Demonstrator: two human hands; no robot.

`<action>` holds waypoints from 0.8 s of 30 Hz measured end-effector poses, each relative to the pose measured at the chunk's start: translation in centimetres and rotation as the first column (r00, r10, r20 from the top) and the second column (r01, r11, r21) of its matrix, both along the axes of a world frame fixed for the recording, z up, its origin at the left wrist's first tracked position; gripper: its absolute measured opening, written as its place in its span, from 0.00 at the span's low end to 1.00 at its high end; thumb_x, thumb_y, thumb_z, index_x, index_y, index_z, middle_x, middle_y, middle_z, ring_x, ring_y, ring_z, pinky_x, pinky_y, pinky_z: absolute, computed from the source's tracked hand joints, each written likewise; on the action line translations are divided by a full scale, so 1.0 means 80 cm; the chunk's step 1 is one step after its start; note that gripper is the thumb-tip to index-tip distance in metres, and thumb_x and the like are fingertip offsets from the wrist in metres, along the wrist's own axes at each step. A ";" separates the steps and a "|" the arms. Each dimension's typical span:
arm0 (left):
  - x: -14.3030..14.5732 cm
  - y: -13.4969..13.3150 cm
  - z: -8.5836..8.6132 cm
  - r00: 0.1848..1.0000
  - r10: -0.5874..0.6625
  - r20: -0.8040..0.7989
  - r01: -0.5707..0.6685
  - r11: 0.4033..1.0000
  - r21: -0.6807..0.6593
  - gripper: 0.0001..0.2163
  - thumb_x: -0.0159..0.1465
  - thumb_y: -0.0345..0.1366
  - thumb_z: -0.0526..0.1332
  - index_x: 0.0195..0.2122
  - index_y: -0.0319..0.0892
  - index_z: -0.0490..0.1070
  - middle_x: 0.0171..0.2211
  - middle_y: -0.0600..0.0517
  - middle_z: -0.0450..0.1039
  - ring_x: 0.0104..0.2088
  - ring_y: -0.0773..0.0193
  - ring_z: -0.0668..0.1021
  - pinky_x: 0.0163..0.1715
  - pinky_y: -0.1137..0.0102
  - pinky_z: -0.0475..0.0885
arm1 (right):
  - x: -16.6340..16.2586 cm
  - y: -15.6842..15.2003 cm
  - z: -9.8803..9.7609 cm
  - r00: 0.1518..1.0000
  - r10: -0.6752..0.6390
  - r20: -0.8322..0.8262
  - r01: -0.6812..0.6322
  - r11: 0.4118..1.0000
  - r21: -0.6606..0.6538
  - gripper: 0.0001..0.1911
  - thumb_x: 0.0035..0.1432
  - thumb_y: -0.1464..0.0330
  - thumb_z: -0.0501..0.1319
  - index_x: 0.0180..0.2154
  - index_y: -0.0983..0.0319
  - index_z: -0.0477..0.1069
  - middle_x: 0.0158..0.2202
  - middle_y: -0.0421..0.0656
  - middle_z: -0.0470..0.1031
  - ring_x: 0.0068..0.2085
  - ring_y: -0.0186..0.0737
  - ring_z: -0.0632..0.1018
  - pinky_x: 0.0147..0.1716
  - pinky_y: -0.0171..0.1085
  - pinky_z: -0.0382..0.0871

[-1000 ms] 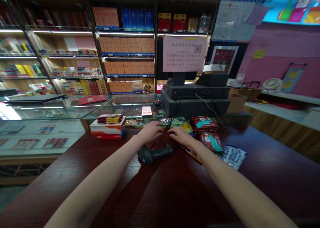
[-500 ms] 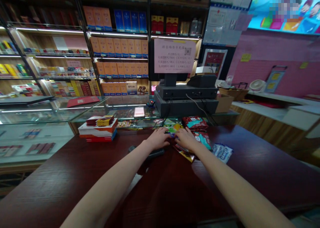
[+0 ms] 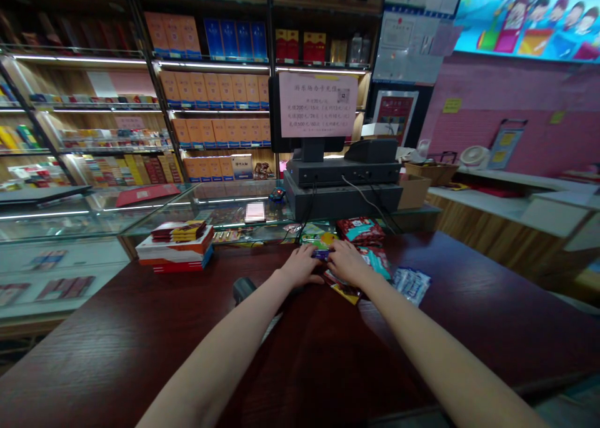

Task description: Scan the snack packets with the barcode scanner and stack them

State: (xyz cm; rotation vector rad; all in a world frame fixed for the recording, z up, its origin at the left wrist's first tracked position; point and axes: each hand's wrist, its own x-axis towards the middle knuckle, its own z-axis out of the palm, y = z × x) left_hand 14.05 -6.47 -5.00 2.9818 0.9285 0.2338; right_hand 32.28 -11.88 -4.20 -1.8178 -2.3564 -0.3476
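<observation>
Both my hands rest close together on a pile of snack packets at the far side of a dark red wooden counter [image 3: 328,359]. My left hand [image 3: 301,267] lies with fingers curled down on a small colourful packet [image 3: 321,253]. My right hand [image 3: 344,262] sits beside it, fingers bent over the same packet and over a yellow-edged packet [image 3: 345,292]. Red and teal packets [image 3: 362,229] lie just beyond my right hand, and a blue-white packet [image 3: 411,283] to its right. A black barcode scanner [image 3: 242,287] lies under my left forearm, mostly hidden.
A stack of red, white and orange boxes [image 3: 173,248] stands at the left. A cash register with a paper notice [image 3: 342,172] stands behind the packets on a glass display case [image 3: 154,212]. Shelves of boxed goods fill the back wall. A side counter [image 3: 506,209] runs at the right.
Both hands have drawn together over the packets. My left arm now covers most of the scanner. The camera has shifted, so the scene sits further left.
</observation>
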 end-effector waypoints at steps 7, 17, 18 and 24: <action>0.007 0.000 0.001 0.999 0.007 -0.041 -0.008 1.000 -0.006 0.23 0.58 0.54 0.67 0.52 0.51 0.77 0.65 0.44 0.60 0.66 0.42 0.60 0.62 0.48 0.61 | 0.001 -0.004 -0.002 0.996 -0.090 -0.013 0.090 0.995 -0.040 0.17 0.64 0.66 0.55 0.44 0.68 0.80 0.53 0.58 0.73 0.58 0.56 0.69 0.59 0.49 0.58; 0.008 0.000 -0.001 0.999 0.040 0.004 -0.040 0.999 -0.030 0.17 0.61 0.51 0.66 0.45 0.46 0.78 0.64 0.45 0.62 0.65 0.47 0.61 0.63 0.52 0.61 | 0.008 -0.004 0.008 0.986 -0.131 -0.106 0.098 0.957 -0.275 0.25 0.58 0.49 0.58 0.44 0.61 0.81 0.65 0.53 0.64 0.68 0.57 0.57 0.67 0.56 0.45; 0.008 0.000 -0.001 0.999 0.045 0.015 -0.045 0.998 -0.039 0.17 0.61 0.51 0.66 0.44 0.45 0.78 0.64 0.45 0.62 0.65 0.47 0.61 0.63 0.53 0.62 | 0.010 -0.002 0.007 0.986 -0.130 -0.106 0.093 0.951 -0.294 0.26 0.58 0.49 0.58 0.46 0.60 0.80 0.66 0.52 0.63 0.69 0.57 0.55 0.67 0.57 0.44; 0.005 0.001 0.001 0.996 0.057 0.073 -0.053 0.997 -0.061 0.17 0.63 0.51 0.64 0.45 0.45 0.78 0.62 0.44 0.63 0.63 0.47 0.64 0.60 0.54 0.66 | 0.016 -0.001 0.004 0.987 -0.095 -0.133 0.042 0.934 -0.354 0.35 0.46 0.46 0.67 0.51 0.61 0.78 0.68 0.54 0.58 0.71 0.64 0.51 0.67 0.64 0.40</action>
